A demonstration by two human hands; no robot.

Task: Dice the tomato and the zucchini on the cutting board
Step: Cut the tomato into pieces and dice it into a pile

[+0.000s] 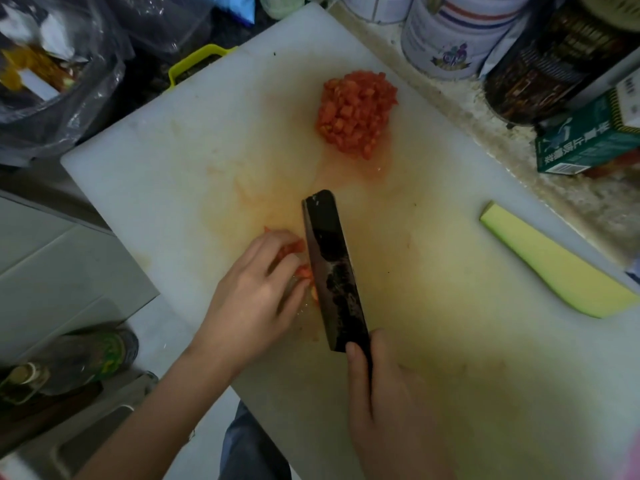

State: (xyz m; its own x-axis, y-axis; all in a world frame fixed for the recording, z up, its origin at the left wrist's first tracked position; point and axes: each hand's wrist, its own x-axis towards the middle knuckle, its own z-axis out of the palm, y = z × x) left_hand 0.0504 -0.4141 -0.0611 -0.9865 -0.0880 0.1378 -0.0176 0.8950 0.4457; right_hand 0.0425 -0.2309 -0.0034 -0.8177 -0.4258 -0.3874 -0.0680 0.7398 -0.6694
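- The right hand is closed around the handle of the knife, thumb on the near side; the handle is mostly hidden.
- The dark blade stands edge-down on the cutting board.
- The left hand lies just left of the knife, its fingers bent over a few tomato pieces that touch the blade.
- A pile of diced tomato sits beyond the knife tip, apart from it, with juice around it.
- A long zucchini slice lies well to the right of the knife, uncut, at the board's edge.
- Tins and a green box stand far right of the knife, off the board.
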